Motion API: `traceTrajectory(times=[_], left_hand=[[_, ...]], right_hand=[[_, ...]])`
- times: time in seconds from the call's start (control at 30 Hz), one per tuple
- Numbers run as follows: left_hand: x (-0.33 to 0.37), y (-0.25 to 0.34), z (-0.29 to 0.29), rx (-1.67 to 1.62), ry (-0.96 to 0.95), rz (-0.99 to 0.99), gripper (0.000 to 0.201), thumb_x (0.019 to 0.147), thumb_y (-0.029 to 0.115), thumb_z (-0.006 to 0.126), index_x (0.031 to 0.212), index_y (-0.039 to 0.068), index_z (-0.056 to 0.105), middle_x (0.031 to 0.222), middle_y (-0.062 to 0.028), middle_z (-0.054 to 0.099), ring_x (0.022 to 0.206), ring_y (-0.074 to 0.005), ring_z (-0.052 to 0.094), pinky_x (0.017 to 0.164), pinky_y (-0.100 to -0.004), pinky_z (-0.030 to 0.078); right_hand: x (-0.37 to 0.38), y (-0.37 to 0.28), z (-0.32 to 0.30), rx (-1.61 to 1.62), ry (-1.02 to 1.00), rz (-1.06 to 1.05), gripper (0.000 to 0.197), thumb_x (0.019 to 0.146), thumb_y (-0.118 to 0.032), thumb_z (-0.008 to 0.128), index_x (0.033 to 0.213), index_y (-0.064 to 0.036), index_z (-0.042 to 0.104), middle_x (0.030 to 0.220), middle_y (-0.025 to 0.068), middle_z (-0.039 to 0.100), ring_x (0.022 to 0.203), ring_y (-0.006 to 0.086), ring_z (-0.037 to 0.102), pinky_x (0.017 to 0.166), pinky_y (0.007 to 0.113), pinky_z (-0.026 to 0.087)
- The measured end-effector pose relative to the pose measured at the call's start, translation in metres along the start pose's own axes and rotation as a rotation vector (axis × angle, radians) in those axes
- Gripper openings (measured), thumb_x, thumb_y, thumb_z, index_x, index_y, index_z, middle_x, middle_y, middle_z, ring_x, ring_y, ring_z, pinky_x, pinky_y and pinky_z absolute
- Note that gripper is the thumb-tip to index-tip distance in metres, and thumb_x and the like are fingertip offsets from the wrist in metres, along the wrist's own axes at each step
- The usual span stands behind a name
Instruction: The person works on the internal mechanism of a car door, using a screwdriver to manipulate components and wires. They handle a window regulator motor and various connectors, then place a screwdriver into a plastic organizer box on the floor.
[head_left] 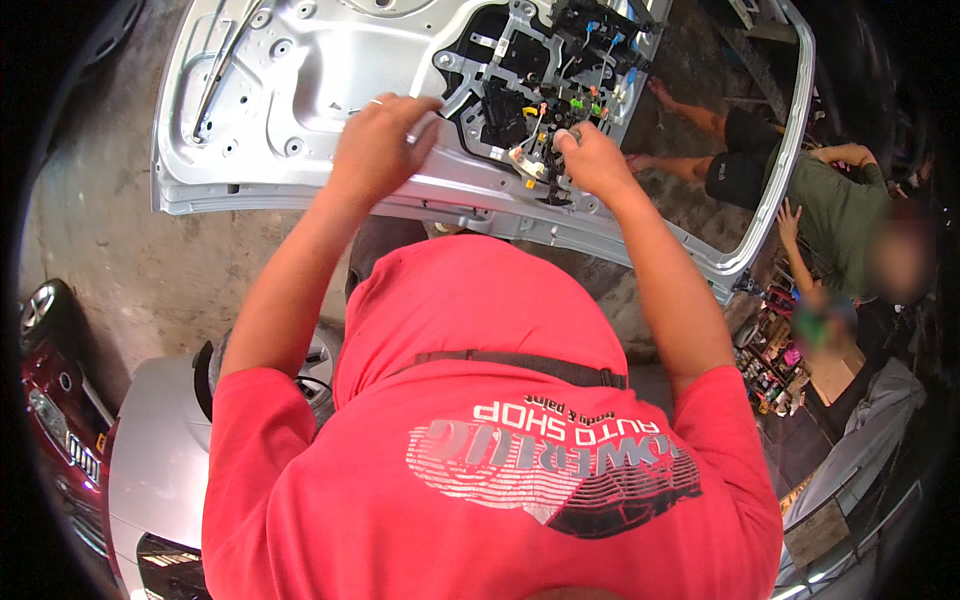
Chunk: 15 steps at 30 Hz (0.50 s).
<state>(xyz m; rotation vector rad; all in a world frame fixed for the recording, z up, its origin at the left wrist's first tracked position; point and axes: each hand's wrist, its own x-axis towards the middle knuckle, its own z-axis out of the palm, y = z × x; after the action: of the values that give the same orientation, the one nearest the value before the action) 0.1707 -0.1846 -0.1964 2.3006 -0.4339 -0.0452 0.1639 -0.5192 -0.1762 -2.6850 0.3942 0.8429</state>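
In front of me lies a silver car door (325,65), its inner side facing up. My left hand (385,145) is over its middle, thumb and fingers apart, fingertips near a metal bracket (465,97) at the edge of a dark opening. No held object shows in it. My right hand (597,165) is closed, thumb and fingers pinched together at the black door mechanism (545,125), which carries small orange, green, yellow and white clips. What the pinch holds is hidden. A thin dark rod (222,75) lies on the door's left part.
The door's window frame (797,120) reaches out to the right. Beyond it a person in a green shirt (835,205) bends close, a hand at the frame. Small bottles and cans (770,365) stand at right. A silver car (160,450) and a dark red car (65,430) are at left.
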Motion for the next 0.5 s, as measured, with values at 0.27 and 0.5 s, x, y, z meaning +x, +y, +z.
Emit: traceTrajectory(times=[0.27,0.5], left_hand=[[-0.029,0.009,0.053,-0.091,-0.164,0.038,0.018,0.095,0.018,0.072,0.111,0.011,0.074,0.101,-0.0084,0.075,0.097,-0.0314,0.069,0.083,-0.0451,0.057],[-0.037,-0.002,0.06,-0.111,-0.185,0.038,0.019,0.093,0.019,0.072,0.111,0.011,0.071,0.096,-0.0063,0.071,0.096,-0.0292,0.068,0.081,-0.0432,0.057]], right_hand=[[0.006,-0.021,-0.027,0.515,-0.368,0.469,0.049,0.104,-0.053,0.056,0.105,-0.0053,0.066,0.068,0.0082,0.066,0.048,0.0156,0.052,0.042,0.032,0.035],[0.013,-0.031,-0.025,0.847,-0.507,0.817,0.034,0.103,-0.044,0.054,0.097,-0.011,0.06,0.071,0.0027,0.057,0.053,0.0106,0.044,0.044,0.026,0.028]])
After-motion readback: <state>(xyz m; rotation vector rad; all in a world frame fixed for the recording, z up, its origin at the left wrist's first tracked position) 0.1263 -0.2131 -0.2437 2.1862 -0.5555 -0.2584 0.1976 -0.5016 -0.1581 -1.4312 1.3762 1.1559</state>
